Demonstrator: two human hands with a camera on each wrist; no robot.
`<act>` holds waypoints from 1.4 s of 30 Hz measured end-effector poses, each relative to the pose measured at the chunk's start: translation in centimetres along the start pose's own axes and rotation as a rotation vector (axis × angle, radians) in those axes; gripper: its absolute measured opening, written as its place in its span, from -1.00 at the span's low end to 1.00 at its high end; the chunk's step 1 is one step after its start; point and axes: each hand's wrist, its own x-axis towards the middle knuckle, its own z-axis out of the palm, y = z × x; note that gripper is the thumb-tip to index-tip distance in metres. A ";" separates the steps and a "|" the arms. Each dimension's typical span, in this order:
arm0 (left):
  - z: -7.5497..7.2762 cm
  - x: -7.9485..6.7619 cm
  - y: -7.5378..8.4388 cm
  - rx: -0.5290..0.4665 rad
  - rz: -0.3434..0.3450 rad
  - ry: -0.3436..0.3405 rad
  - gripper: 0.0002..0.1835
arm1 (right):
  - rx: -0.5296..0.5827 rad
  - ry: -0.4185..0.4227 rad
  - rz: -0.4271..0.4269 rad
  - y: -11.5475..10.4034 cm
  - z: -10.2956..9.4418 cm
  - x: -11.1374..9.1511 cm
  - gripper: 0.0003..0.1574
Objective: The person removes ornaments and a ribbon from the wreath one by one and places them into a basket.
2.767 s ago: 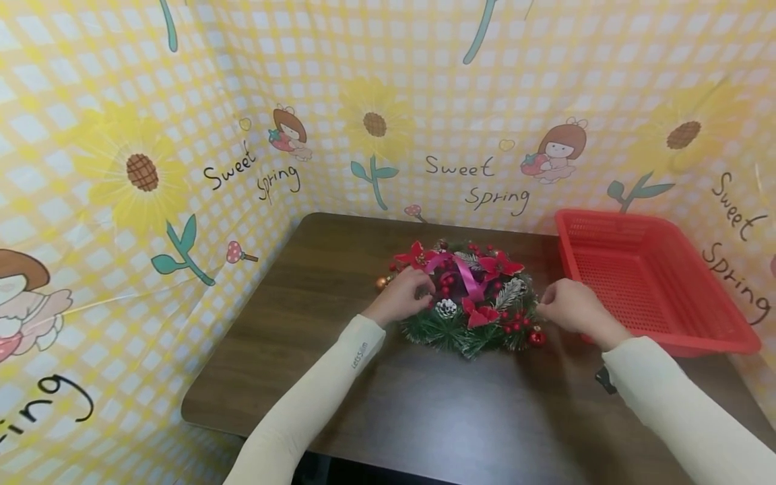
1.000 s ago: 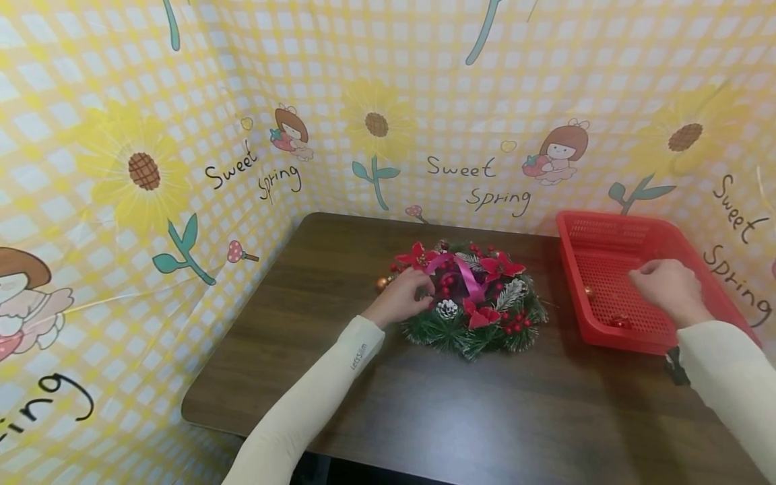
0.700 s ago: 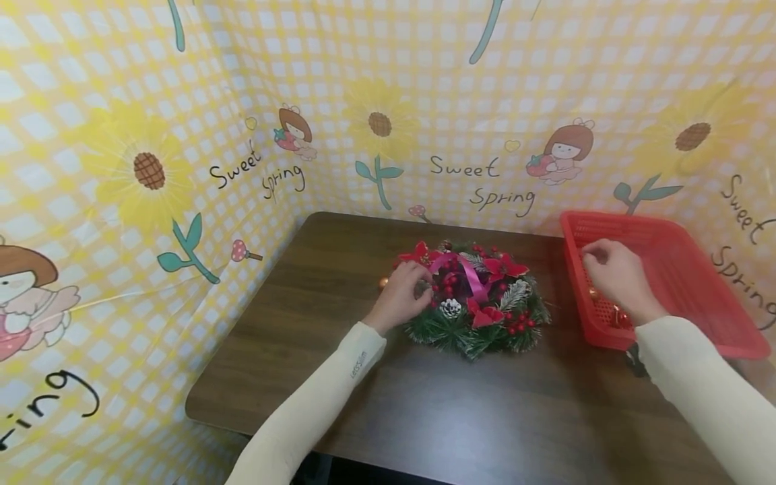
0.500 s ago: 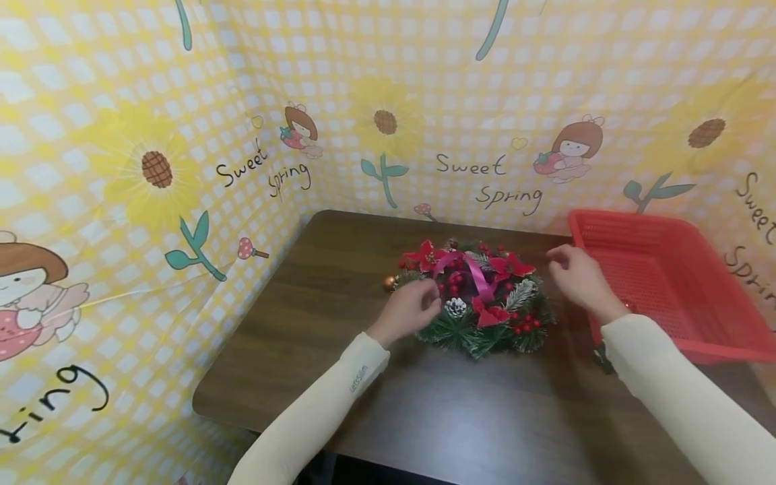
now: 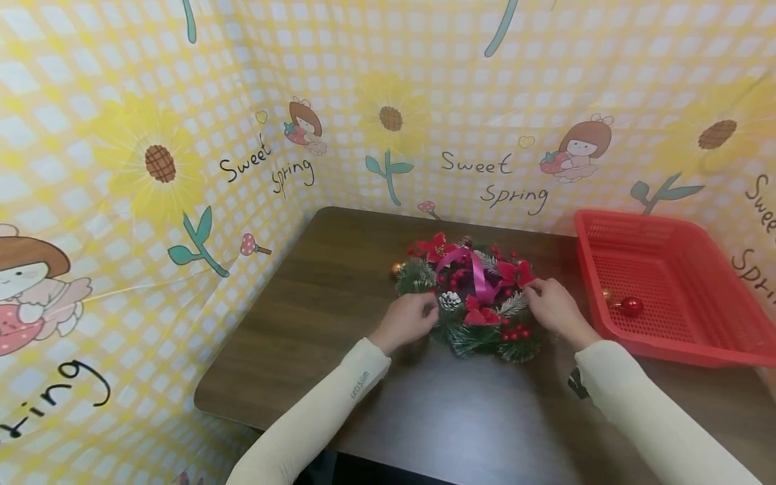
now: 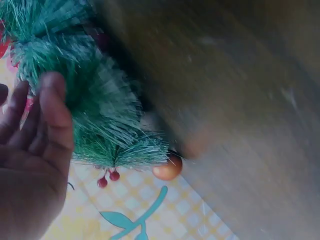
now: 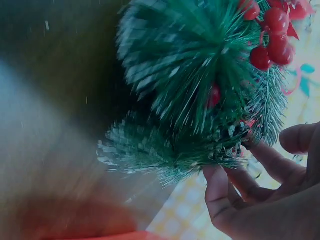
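A Christmas wreath [image 5: 473, 339] of frosted green pine lies on the table, with red poinsettias, red berries, a white-tipped pine cone [image 5: 450, 300] and a pink ribbon [image 5: 481, 279]. My left hand [image 5: 405, 322] holds its near-left side with curled fingers; the left wrist view shows fingers [image 6: 56, 110] against the pine needles. At the right side, my right hand [image 5: 560, 313] grips the wreath's edge, its fingers [image 7: 217, 187] curled on the needles in the right wrist view. A gold bauble [image 5: 397, 269] hangs at the wreath's far-left edge.
A red perforated basket [image 5: 721, 353] stands on the right of the brown table [image 5: 273, 337]. Inside it lie a red bauble [image 5: 632, 307] and a gold bauble [image 5: 607, 294]. Yellow checked cloth surrounds the table's left and back edges.
My right hand has come from the basket, where the baubles now lie, back to the wreath. The left hand has shifted slightly nearer me, and the wreath has turned a little.
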 end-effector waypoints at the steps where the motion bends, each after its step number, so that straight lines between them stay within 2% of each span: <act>1: -0.1 0.1 -0.2 0.004 -0.026 0.007 -0.95 | 0.004 0.006 -0.003 -0.2 0.2 -0.3 -0.55; 5: -0.5 0.5 -1.0 0.021 -0.118 0.016 -0.83 | 0.001 0.011 -0.028 -1.6 1.0 -1.3 -0.60; 7: -0.6 0.6 -1.3 0.000 -0.159 0.021 -0.74 | 0.015 -0.019 -0.043 -2.5 1.4 -1.5 -0.64; 11: -0.6 1.1 -2.0 -0.047 -0.227 0.053 -0.62 | 0.131 -0.187 -0.085 -3.8 1.7 -2.0 -0.60; 14: -0.8 1.2 -2.4 -0.055 -0.261 0.107 -0.60 | 0.242 -0.290 -0.115 -4.1 1.7 -2.0 -0.58; 16: -1.1 1.1 -2.5 -0.042 -0.274 0.166 -0.62 | 0.292 -0.259 -0.128 -3.9 1.4 -1.7 -0.58; 18: -1.4 1.0 -2.5 -0.034 -0.290 0.229 -0.69 | 0.313 -0.148 -0.114 -3.4 0.8 -1.1 -0.60; 20: -1.8 0.9 -2.3 -0.019 -0.298 0.254 -0.75 | 0.303 -0.028 -0.075 -2.7 0.1 -0.4 -0.56; 21: -2.0 0.8 -2.3 -0.023 -0.300 0.246 -0.73 | 0.280 0.024 -0.058 -2.2 -0.2 0.0 -0.51; 23: -2.1 0.6 -2.1 -0.038 -0.284 0.181 -0.62 | 0.240 0.064 -0.012 -1.4 -0.7 0.7 -0.41; 26: -1.9 0.3 -1.8 -0.068 -0.230 0.047 -0.50 | 0.238 -0.013 0.027 -0.4 -0.7 1.5 -0.28; 28: -1.6 0.3 -1.6 -0.095 -0.201 -0.004 -0.50 | 0.272 -0.087 0.025 -0.1 -0.4 2.0 -0.26; 31: -1.4 0.4 -1.5 -0.113 -0.175 -0.005 -0.53 | 0.285 -0.159 0.035 0.1 0.3 2.2 -0.27; 35: -1.4 0.6 -1.4 -0.104 -0.158 0.008 -0.59 | 0.217 -0.185 0.058 0.1 0.9 2.1 -0.26; 38: -1.6 0.7 -1.5 -0.120 -0.183 0.007 -0.67 | 0.226 -0.211 0.101 0.2 0.9 1.8 -0.24; 42: -1.6 0.8 -1.9 -0.129 -0.249 0.003 -0.70 | 0.310 -0.243 0.131 0.4 0.8 1.4 -0.19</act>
